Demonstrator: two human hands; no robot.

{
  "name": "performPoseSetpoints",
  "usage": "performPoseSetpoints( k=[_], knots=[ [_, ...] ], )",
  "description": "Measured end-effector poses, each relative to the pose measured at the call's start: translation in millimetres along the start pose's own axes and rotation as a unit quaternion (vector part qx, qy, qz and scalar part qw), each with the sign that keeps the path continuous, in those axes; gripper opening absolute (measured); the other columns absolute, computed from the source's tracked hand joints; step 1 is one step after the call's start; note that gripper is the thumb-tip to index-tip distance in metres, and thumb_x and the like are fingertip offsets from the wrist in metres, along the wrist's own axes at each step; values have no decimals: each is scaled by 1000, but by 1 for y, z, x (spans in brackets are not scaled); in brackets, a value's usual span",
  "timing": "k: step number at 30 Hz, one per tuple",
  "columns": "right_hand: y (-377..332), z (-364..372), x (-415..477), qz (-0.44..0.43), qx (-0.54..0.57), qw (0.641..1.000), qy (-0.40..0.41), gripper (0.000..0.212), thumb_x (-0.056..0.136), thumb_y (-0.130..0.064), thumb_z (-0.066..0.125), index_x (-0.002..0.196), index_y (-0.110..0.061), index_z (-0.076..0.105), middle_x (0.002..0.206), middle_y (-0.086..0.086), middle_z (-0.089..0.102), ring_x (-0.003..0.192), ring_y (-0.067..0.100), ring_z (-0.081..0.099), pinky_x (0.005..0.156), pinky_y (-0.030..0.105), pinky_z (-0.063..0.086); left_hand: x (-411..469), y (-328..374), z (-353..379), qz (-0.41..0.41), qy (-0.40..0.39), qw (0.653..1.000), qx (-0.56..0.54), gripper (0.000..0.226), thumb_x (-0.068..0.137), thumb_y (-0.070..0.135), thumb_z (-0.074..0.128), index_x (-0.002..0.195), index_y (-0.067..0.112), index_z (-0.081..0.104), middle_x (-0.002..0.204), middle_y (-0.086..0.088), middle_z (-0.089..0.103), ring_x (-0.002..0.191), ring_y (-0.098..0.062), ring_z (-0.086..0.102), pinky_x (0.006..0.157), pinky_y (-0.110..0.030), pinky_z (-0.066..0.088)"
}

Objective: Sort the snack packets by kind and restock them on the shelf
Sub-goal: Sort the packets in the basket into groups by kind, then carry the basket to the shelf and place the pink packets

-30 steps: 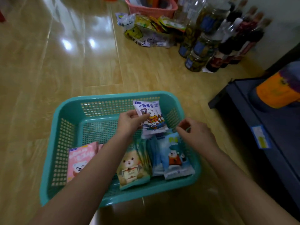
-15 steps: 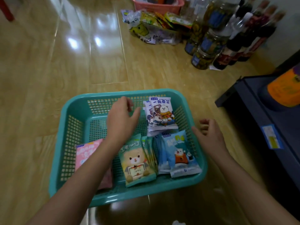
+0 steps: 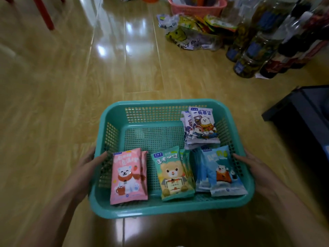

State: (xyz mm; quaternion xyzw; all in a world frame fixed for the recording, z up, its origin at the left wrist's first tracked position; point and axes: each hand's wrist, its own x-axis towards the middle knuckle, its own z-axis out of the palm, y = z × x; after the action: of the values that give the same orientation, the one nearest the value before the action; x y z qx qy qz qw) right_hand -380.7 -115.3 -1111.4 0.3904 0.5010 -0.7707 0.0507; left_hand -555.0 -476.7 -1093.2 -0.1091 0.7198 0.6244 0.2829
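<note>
Teal basket (image 3: 160, 210) held by both side walls: left hand (image 3: 85, 168) thumb inside rim, right hand (image 3: 254, 168) opposite, each grip closed on plastic. Inside basket: pink packets (image 3: 128, 177) near-left, green packets (image 3: 172, 175) near-middle, blue packets (image 3: 219, 173) near-right, white-purple packets (image 3: 201, 127) far-right.

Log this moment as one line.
left hand holds basket left wall | right hand holds right wall | inside: pink packets, green packets, blue packets, white packets, each stacked
</note>
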Motion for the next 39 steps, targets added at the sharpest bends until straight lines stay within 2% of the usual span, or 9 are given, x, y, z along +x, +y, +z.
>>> performPoseSetpoints(
  k=[5,9,13,18,22,27,32,36,39],
  knots=[
    [-13,3,-4,-23,1,1000,4,50,84,-12,54,129,-33,53,124,11,63,90,24,70,72,37,60,7,20,-2,0,-17,999,29,28,93,1,43,96,24,60,88,-6,70,57,-10,69,47,-21,55],
    [-61,18,-36,-47,-6,999,8,70,54,-33,82,120,-36,60,122,8,66,104,30,65,85,46,53,-9,68,-8,4,-11,1000,16,29,93,2,43,98,26,60,77,1,74,56,-10,69,46,-22,55],
    [-141,36,-113,-58,-3,997,47,54,75,-22,66,128,-26,55,116,2,66,95,20,67,76,34,56,-65,154,-16,-4,-22,1000,6,29,93,3,43,97,25,62,79,1,74,58,-9,69,48,-22,56],
    [-247,61,-241,-56,-17,996,73,97,28,-50,89,119,-31,62,116,-2,69,103,22,67,77,30,59,-164,293,-24,-4,-38,999,3,27,93,2,43,103,21,60,76,3,74,55,-7,67,47,-19,54],
    [-329,84,-353,-67,60,993,81,28,77,-15,65,103,-25,63,84,-7,76,71,11,72,54,19,56,-246,403,-29,1,-67,997,34,29,92,-1,43,96,21,60,66,5,74,51,-9,67,45,-19,53],
    [-402,106,-486,-54,76,990,102,79,32,-37,92,106,-25,65,90,-1,76,74,16,72,56,25,58,-336,513,-32,-7,-97,994,56,26,94,4,44,99,23,61,72,4,75,56,-11,69,49,-22,56],
    [-427,122,-593,-62,150,977,138,29,79,-10,62,106,-22,63,84,-3,76,70,14,72,52,22,56,-401,572,-31,3,-139,986,96,29,94,4,44,103,24,61,77,4,75,60,-12,69,58,-31,57],
    [-406,130,-670,-54,157,962,215,84,14,-47,92,96,-36,72,100,-3,74,86,18,71,64,28,59,-437,590,-29,11,-191,972,133,26,95,9,46,102,28,62,80,6,75,64,-9,69,58,-29,55],
    [-376,141,-730,-69,195,938,278,93,12,-46,92,102,-33,71,102,-3,74,85,18,71,65,28,59,-459,598,-22,-1,-251,954,163,23,95,11,47,100,27,63,87,2,74,68,-15,69,65,-34,52]
  ],
)
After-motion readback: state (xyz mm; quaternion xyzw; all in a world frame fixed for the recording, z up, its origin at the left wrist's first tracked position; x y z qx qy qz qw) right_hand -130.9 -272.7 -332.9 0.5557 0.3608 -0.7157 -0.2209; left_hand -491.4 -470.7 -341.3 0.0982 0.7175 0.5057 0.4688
